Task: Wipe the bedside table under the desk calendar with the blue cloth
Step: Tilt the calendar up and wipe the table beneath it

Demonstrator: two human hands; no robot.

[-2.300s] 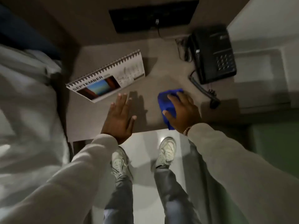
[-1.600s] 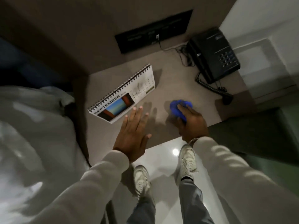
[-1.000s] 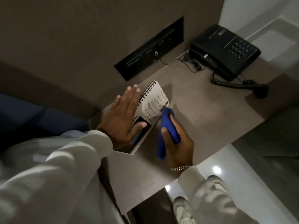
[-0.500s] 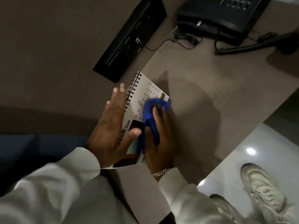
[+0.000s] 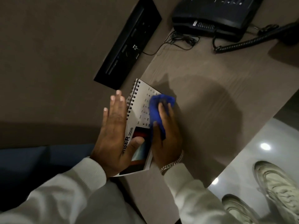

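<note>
The desk calendar (image 5: 139, 109) stands on the bedside table (image 5: 210, 110) between the left hand (image 5: 113, 136) and the cloth (image 5: 155, 110), telephone (image 5: 210, 15) behind.

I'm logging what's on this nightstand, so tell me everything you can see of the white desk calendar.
The white spiral-bound desk calendar has a black wire coil along one edge, a date grid, "BER 2026" in print and a red-and-blue photo. It looks like stiff card and is at the wall-side corner of the grey-brown bedside table. The left hand grips it, thumb on the photo, straight fingers behind the coil. The blue cloth in the right hand overlaps its grid.
</note>
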